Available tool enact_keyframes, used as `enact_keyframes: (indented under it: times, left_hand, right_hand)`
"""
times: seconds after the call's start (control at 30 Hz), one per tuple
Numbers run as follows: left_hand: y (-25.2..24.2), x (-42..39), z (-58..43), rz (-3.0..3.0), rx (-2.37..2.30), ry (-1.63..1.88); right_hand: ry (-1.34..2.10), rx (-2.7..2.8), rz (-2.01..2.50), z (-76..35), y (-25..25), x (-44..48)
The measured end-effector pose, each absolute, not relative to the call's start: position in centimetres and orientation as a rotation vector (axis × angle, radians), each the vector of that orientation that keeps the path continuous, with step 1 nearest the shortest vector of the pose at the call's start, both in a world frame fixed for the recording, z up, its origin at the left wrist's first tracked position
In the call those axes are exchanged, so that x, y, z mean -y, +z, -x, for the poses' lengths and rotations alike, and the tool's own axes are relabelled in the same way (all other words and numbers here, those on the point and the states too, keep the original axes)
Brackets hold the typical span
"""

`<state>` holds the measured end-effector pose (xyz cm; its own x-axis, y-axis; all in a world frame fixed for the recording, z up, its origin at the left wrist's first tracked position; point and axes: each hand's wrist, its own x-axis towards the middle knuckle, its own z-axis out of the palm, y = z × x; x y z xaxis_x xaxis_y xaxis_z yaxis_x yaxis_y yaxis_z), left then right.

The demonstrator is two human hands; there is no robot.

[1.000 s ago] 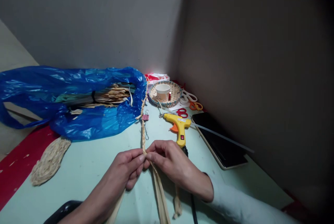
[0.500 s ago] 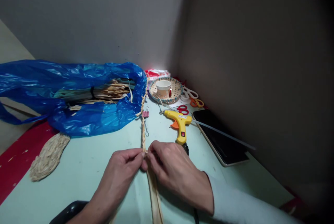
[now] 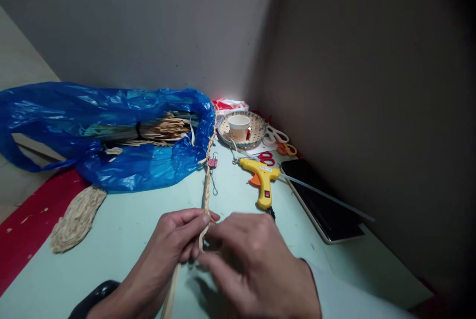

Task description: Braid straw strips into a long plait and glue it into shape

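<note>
A narrow braid of pale dried straw (image 3: 207,190) runs from the far end of the table toward me. My left hand (image 3: 176,239) pinches its near end between thumb and fingers. Just right of it, my right hand (image 3: 253,259) is curled, with thumb and index finger around a straw strand (image 3: 201,242) that bends at the braid's end. Its fingertips are slightly blurred, and the other fingers are hidden. Loose straw strips (image 3: 171,292) hang below my left hand toward the table's near edge. A pink binder clip (image 3: 212,161) lies beside the braid further up.
A blue plastic bag (image 3: 141,175) with a straw bundle (image 3: 167,128) lies at back left. A coiled straw piece (image 3: 78,219) is nearer. On the right are a yellow glue gun (image 3: 265,178), red scissors (image 3: 266,158), a woven basket (image 3: 256,131) holding a paper cup (image 3: 238,128), and a black tablet (image 3: 323,200).
My right hand has moved nearer to me and spread its thumb from the fingers, pulling a strand around. The loose strips have swung left, under my left hand. The view has shifted slightly.
</note>
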<state>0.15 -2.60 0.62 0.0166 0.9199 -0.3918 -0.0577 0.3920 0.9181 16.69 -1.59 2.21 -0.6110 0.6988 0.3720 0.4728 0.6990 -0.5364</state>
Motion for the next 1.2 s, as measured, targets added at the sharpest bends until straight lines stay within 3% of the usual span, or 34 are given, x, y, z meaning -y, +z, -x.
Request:
enact_keyframes:
  times: [0.13,0.27,0.43,0.7,1.0,1.2]
  left_hand:
    - [1.0,2.4,-0.1,-0.886,-1.265,0.891]
    - [1.5,2.2,0.1,-0.904,-1.191,0.86]
    - [0.8,2.3,0.5,-0.905,-1.123,0.862]
    - [-0.2,2.6,0.7,-1.04,-1.216,0.874]
    - [2.1,3.8,1.2,-1.715,-1.647,0.608]
    - [1.3,5.0,0.9,-2.273,-1.63,0.926]
  right_hand:
    - [1.033,2.014,1.079,-17.1,2.4,-0.3]
    - [1.775,1.855,0.881,-16.6,1.6,-1.2]
    - [1.609,1.967,1.042,-16.6,1.5,-1.2]
    - [1.613,1.925,0.989,-16.5,0.4,-1.4]
    - [1.683,1.654,1.105,-15.8,0.3,-1.0]
    - [1.647,1.633,1.047,-15.6,0.6,-0.8]
